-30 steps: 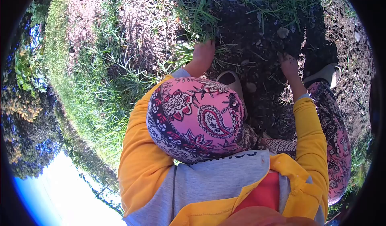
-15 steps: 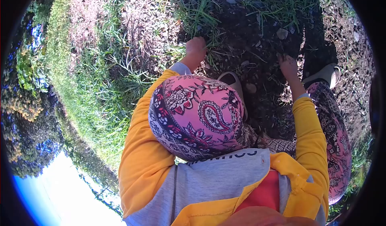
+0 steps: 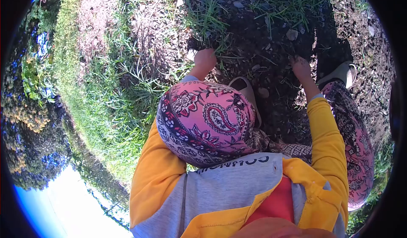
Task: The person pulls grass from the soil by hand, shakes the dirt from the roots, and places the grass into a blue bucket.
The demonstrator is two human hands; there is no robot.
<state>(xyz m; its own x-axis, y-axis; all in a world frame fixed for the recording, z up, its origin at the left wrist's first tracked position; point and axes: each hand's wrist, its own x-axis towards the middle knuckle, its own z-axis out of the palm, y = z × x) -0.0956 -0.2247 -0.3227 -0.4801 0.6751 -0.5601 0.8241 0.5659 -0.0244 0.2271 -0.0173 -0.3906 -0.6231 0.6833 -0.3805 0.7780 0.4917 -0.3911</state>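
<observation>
My left hand [image 3: 205, 60] is closed low to the ground beside my bent knee. Thin grass blades [image 3: 227, 51] show at its fingers, and a larger grass clump [image 3: 207, 19] grows just beyond. In shadow over dark soil [image 3: 275, 75], my right hand [image 3: 300, 66] is held low with its fingers curled. Dirt seems to darken those fingertips; anything between them is too small to make out. A pale stone [image 3: 291, 34] lies a little beyond my right hand.
My shoes [image 3: 243, 85] rest on the soil, the other shoe [image 3: 344, 75] farther right. A rounded stone [image 3: 263, 93] lies beside the nearer one. Sunlit grass [image 3: 110, 111] spreads to the left, and more grass [image 3: 292, 5] grows at the far side.
My left hand has drawn slightly back toward my knee, away from the grass clump. My right hand has shifted only slightly; the view has tilted a little.
</observation>
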